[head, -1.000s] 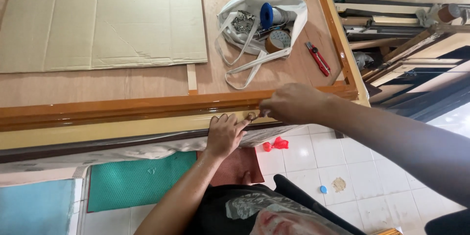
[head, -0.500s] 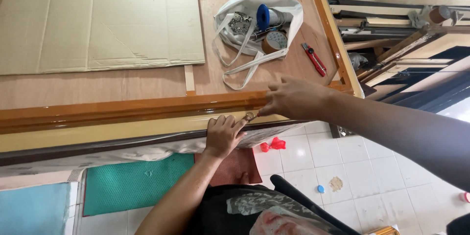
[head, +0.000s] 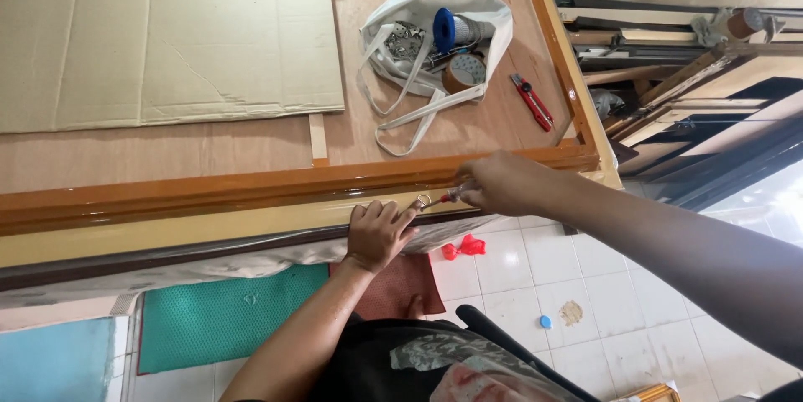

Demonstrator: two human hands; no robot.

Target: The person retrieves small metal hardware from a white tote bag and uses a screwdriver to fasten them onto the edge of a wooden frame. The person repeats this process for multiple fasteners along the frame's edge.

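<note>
The left hand [head: 378, 235] is pinching a small metal ring [head: 424, 200] against the glossy orange-brown wooden frame [head: 209, 193] while the right hand [head: 502, 184], gripping a red-handled screwdriver [head: 443, 197], is driving it, best kept square.

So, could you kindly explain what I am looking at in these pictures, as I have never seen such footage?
One camera sits on a person's head and looks down at their two bare hands. The left hand grips the edge of a glossy brown wooden frame. The right hand holds a small red-handled tool against that edge. On the board beyond lie a cardboard sheet, a white bag with a blue spool and tape roll, and a red cutter.
</note>
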